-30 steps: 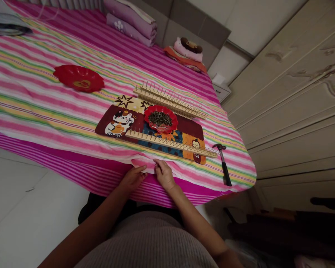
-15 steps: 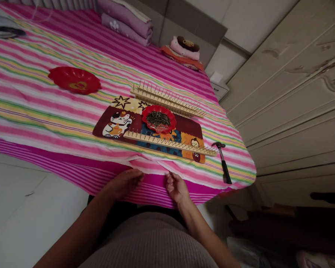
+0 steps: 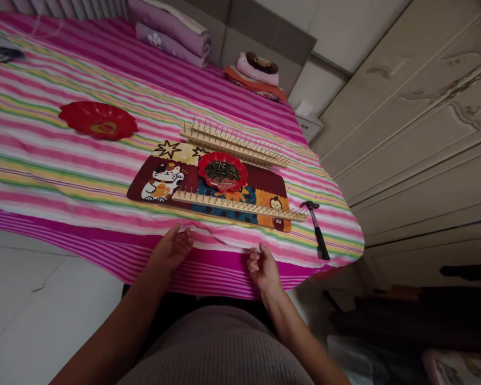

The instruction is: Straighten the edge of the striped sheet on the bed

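My left hand [image 3: 172,249] lies flat on the near edge of the striped bed sheet [image 3: 64,160], fingers spread. At the same edge, further right, my right hand [image 3: 263,266] has its fingers curled on the sheet's hem. Just beyond them lies a cartoon cat mat [image 3: 160,179]. On it stand a wooden strip studded with nails [image 3: 240,206] and a red dish of nails [image 3: 222,171]. A second nailed wooden strip [image 3: 232,141] lies behind the mat.
A hammer [image 3: 316,230] lies at the bed's right corner. An empty red dish [image 3: 98,120] sits to the left. Folded bedding [image 3: 168,29] and a plush toy [image 3: 256,68] are at the head. Cream wardrobe doors [image 3: 417,123] stand on the right; a pale tiled floor lies on the left.
My hands have moved apart along the sheet's edge, the right one sliding further right. The bunched fold between them has flattened. The view has shifted slightly.
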The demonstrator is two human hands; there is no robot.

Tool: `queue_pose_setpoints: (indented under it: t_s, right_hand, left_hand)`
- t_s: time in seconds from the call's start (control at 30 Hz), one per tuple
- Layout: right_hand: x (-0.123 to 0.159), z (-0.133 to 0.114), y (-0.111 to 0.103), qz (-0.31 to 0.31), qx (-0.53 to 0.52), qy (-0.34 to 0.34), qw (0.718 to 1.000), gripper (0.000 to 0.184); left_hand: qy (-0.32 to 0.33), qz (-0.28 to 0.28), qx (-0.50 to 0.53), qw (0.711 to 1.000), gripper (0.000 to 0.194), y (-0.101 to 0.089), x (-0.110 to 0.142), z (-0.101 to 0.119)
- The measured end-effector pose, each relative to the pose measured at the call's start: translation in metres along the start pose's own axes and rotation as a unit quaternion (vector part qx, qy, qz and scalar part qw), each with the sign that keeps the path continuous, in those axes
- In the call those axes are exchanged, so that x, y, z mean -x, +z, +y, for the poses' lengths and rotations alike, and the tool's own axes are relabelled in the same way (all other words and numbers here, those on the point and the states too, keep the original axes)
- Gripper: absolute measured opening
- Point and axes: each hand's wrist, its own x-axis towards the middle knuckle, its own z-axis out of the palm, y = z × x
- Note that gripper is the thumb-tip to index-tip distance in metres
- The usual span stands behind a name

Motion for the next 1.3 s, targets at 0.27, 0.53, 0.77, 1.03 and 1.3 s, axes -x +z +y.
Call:
queue_pose_setpoints:
  t_s: [0.27, 0.53, 0.77, 1.03, 1.3]
  right_hand:
    - [0.016, 0.001, -0.01, 0.103, 0.025, 0.012, 0.994, 0.035]
    - [0.027, 0.007, -0.008, -0.04, 0.455, -0.102, 0.884, 0.035]
    - [0.001, -0.009, -0.019, 0.0, 0.753, -0.471, 0.46, 0.03]
    - [0.012, 0.003, -0.058, -0.075, 0.74, -0.48, 0.465, 0.028]
    - [0.032, 0.043, -0.018, -0.285, 0.813, -0.288, 0.418, 0.051]
  left_hand:
    - [0.139, 0.019, -0.314, 0.939, 0.031, -0.037, 0.015, 0.02]
    - [0.333, 0.121, -0.644, 0.678, 0.015, -0.043, 0.035, 0.049]
    - [0.383, 0.122, -0.722, 0.563, 0.03, -0.035, 0.0, 0.043]
    - [0.312, 0.265, -0.56, 0.72, 0.026, -0.112, 0.005, 0.07]
    - [0.189, 0.239, -0.169, 0.937, 0.019, -0.136, 0.014, 0.059]
